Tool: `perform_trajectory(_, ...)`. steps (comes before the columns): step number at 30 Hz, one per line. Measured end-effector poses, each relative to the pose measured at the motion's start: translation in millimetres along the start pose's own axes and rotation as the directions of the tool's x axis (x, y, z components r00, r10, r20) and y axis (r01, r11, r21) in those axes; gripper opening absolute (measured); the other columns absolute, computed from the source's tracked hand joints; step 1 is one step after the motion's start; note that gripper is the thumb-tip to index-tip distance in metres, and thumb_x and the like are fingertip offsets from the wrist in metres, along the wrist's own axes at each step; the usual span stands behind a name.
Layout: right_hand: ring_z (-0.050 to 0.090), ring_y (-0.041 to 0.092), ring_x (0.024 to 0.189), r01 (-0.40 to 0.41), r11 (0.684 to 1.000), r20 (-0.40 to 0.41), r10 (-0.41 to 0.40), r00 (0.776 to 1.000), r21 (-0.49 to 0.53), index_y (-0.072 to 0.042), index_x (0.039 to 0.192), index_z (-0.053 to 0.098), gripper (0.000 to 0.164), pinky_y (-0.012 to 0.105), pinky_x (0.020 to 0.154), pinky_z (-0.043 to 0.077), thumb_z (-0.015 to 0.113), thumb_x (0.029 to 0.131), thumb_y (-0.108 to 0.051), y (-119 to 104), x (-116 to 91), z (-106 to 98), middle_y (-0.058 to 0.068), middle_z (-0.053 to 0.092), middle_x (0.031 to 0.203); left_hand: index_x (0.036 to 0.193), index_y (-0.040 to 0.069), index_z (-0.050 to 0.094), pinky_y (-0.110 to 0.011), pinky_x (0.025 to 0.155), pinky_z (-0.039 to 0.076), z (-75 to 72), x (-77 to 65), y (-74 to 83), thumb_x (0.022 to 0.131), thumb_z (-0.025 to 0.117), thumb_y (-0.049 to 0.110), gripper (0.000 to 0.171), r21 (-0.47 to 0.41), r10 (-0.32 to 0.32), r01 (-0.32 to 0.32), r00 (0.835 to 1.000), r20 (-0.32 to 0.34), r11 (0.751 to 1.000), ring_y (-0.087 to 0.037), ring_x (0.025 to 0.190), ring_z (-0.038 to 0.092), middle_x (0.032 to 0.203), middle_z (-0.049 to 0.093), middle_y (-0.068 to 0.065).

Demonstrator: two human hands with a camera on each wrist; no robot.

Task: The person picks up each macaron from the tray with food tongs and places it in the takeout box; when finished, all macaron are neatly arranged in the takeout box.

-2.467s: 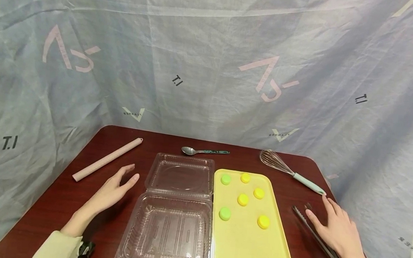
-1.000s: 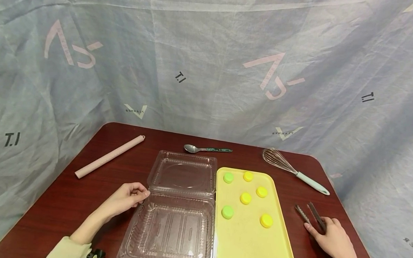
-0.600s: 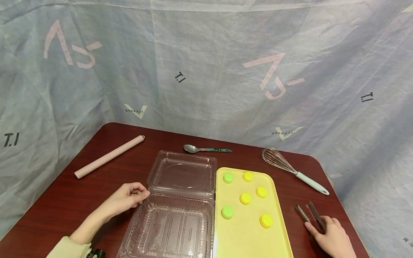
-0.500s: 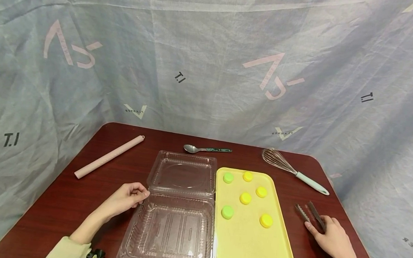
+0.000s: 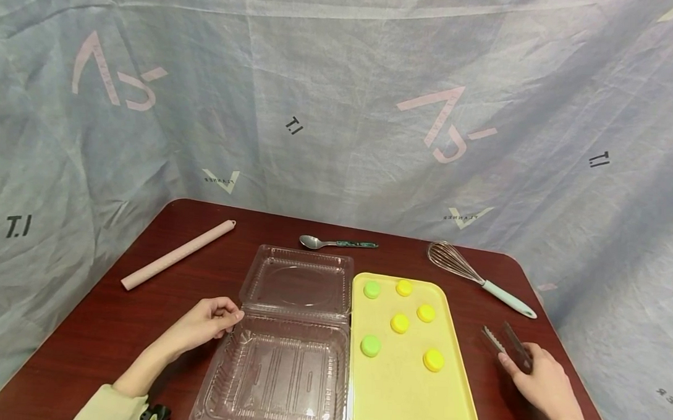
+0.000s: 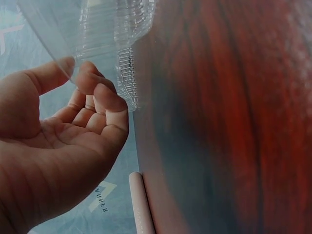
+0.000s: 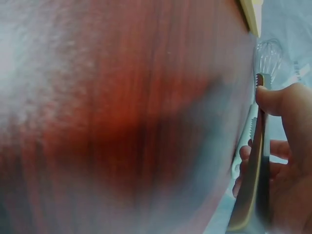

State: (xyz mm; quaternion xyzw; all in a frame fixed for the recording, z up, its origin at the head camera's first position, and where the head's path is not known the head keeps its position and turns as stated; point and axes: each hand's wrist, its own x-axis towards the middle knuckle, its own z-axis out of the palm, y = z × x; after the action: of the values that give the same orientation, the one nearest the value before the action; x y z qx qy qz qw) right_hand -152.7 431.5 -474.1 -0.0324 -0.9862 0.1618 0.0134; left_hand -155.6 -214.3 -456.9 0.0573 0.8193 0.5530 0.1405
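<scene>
My left hand [image 5: 207, 323] pinches the left edge of a clear plastic clamshell box [image 5: 277, 375] near its hinge; the left wrist view shows thumb and fingertips on that rim. The box lies open, its lid [image 5: 297, 283] folded flat to the back. In my right hand [image 5: 544, 381] are metal tongs [image 5: 515, 346], held between thumb and fingers with their serrated tips apart. They are right of a yellow tray [image 5: 407, 404]. On the tray sit two green macarons [image 5: 371, 346] and several yellow macarons [image 5: 434, 360]. The tongs' rear end is hidden in the head view.
A whisk [image 5: 479, 280] with a pale handle lies at the back right. A spoon [image 5: 335, 243] rests behind the box, and a pale pink rolling pin [image 5: 179, 254] lies at the left. Grey cloth [image 5: 340, 111] hangs behind the dark red table [image 5: 104, 331].
Since the earliest frame, my left hand has moved right and taken hold of the box edge. My right hand has gripped the tongs and, most recently, shifted slightly up and away.
</scene>
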Motion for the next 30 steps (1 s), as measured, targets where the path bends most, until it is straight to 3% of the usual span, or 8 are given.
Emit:
perform_trajectory(8, 0.062, 0.045, 0.095, 0.010, 1.000, -0.033, -0.011, 0.999, -0.010, 0.006, 0.130, 0.048, 0.072, 0.060, 0.070, 0.046, 0.061, 0.095, -0.055, -9, 0, -12, 0.029, 0.061, 0.108, 0.103, -0.004, 0.061, -0.026, 0.058, 0.044, 1.0, -1.4, 2.2, 0.099, 0.064, 0.025, 0.029, 0.001, 0.000, 0.000, 1.000, -0.001, 1.000, -0.015, 0.067, 0.052, 0.078, 0.055, -0.004)
perform_trajectory(14, 0.058, 0.048, 0.102, 0.038, 0.998, -0.070, -0.041, 0.997, -0.041, -0.002, 0.136, 0.050, 0.071, 0.065, 0.071, 0.043, 0.059, 0.094, -0.059, -16, 3, -20, 0.027, 0.060, 0.116, 0.103, -0.003, 0.061, -0.025, 0.058, 0.044, 1.3, -0.9, 1.5, 0.099, 0.064, 0.025, 0.029, 0.003, 0.001, -0.001, 1.000, -0.004, 1.000, -0.015, 0.067, 0.052, 0.078, 0.055, -0.004)
perform_trajectory(22, 0.054, 0.052, 0.108, 0.100, 0.993, -0.131, -0.107, 0.986, -0.059, -0.004, 0.137, 0.055, 0.070, 0.067, 0.071, 0.041, 0.063, 0.093, -0.057, -27, 11, -28, 0.028, 0.059, 0.123, 0.103, -0.003, 0.061, -0.025, 0.057, 0.044, 1.3, 0.1, -1.2, 0.099, 0.063, 0.025, 0.029, -0.012, 0.003, -0.003, 1.000, 0.002, 1.000, -0.015, 0.067, 0.052, 0.077, 0.055, -0.005)
perform_trajectory(25, 0.058, 0.049, 0.100, 0.112, 0.992, -0.149, -0.119, 0.982, -0.057, -0.004, 0.130, 0.059, 0.067, 0.064, 0.068, 0.042, 0.064, 0.091, -0.058, -32, 16, -35, 0.024, 0.063, 0.112, 0.103, -0.003, 0.061, -0.026, 0.057, 0.044, 1.4, 0.5, -1.9, 0.100, 0.063, 0.025, 0.028, -0.013, 0.005, -0.005, 1.000, 0.004, 1.000, -0.015, 0.067, 0.052, 0.076, 0.055, -0.004)
perform_trajectory(30, 0.060, 0.033, 0.079, 0.127, 0.991, -0.145, -0.133, 0.980, -0.050, -0.001, 0.118, 0.060, 0.064, 0.055, 0.064, 0.045, 0.068, 0.089, -0.057, -43, 25, -45, 0.009, 0.063, 0.086, 0.103, -0.003, 0.061, -0.026, 0.057, 0.044, 1.4, 1.0, -2.6, 0.100, 0.063, 0.025, 0.028, -0.024, 0.006, -0.006, 1.000, 0.007, 1.000, -0.015, 0.067, 0.052, 0.076, 0.054, -0.004)
